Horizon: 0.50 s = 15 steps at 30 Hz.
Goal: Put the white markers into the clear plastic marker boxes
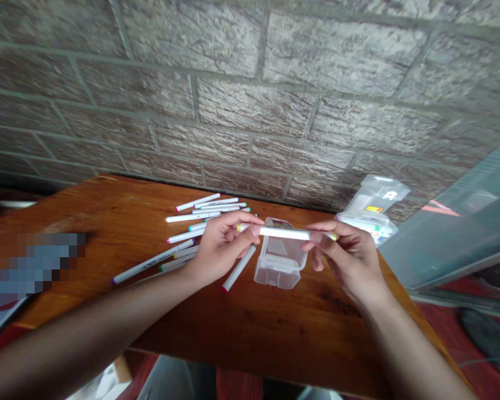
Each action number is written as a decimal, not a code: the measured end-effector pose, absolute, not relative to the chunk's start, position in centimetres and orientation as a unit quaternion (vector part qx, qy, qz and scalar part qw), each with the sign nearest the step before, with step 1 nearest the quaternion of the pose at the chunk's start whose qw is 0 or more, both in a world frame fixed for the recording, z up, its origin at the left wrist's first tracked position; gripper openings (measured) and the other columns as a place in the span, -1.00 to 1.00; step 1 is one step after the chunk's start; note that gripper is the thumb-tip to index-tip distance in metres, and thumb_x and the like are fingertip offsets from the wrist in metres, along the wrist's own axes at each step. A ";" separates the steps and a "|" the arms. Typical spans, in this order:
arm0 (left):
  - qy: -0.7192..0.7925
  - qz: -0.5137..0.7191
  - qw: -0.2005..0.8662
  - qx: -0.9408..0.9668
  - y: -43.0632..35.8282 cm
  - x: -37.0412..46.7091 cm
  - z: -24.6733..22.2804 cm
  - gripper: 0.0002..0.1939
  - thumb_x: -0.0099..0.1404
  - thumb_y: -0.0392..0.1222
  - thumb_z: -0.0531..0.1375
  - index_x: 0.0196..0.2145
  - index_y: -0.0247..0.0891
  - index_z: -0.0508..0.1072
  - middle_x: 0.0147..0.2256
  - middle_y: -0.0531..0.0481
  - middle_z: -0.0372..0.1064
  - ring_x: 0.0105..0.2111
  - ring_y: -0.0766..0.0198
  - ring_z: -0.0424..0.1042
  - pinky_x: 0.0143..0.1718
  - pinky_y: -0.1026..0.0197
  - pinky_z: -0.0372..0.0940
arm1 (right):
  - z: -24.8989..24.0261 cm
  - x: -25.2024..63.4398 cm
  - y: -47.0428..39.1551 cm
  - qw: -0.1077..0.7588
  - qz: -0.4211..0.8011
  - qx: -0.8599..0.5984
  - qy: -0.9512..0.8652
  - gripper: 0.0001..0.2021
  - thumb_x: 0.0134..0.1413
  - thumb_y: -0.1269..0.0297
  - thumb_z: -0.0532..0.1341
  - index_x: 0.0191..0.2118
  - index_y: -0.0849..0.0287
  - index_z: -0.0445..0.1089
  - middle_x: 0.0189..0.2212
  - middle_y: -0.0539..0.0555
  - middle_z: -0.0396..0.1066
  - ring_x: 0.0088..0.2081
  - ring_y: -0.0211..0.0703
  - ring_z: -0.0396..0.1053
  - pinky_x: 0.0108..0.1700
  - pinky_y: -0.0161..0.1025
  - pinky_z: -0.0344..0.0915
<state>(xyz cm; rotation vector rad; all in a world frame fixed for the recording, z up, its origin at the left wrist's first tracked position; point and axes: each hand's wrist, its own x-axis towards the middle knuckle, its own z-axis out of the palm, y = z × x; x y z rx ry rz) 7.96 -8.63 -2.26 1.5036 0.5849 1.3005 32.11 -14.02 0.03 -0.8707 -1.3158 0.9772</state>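
Between my two hands a white marker with yellow ends (pixel 285 233) is held level above the table. My left hand (pixel 229 241) pinches its left end, and my right hand (pixel 345 250) is closed round its right end. Just below and behind the marker lies a clear plastic case (pixel 278 264), partly covered by it. A white marker with a red end (pixel 238 269) rests beside the case, near my left fingers. Several more white markers (pixel 150 263) with coloured ends are scattered on the table to the left, some hidden behind my left hand.
A second clear plastic case (pixel 373 203), standing open with its lid up, is at the table's back right. The wooden table (pixel 275 333) meets a stone-block wall (pixel 233 105). At the left edge lies a flat, pixelated device (pixel 29 272). A glass panel (pixel 462 222) stands right.
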 end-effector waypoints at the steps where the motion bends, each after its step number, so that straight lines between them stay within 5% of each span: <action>1: 0.243 0.540 0.510 0.624 -8.6 8.0 -2.3 -0.74 0.37 -0.04 0.38 -0.17 -0.31 0.62 -0.48 0.00 0.52 -0.66 0.48 0.31 -0.66 0.43 0.15 | 0.0 32.1 -14.0 0.599 0.421 -0.377 -0.567 -0.89 0.18 0.28 0.47 -0.16 0.10 0.68 -0.45 0.07 0.67 -0.66 -0.36 0.41 -0.57 -0.42 0.36; 15: 0.214 0.559 0.536 0.595 -8.6 8.2 -1.9 -0.78 0.37 -0.06 0.36 -0.18 -0.29 0.66 -0.46 -0.01 0.54 -0.68 0.47 0.30 -0.65 0.37 0.12 | 0.8 32.0 -14.2 0.606 0.441 -0.386 -0.538 -0.85 0.19 0.22 0.43 -0.16 0.13 0.70 -0.41 0.12 0.69 -0.68 -0.30 0.39 -0.60 -0.34 0.32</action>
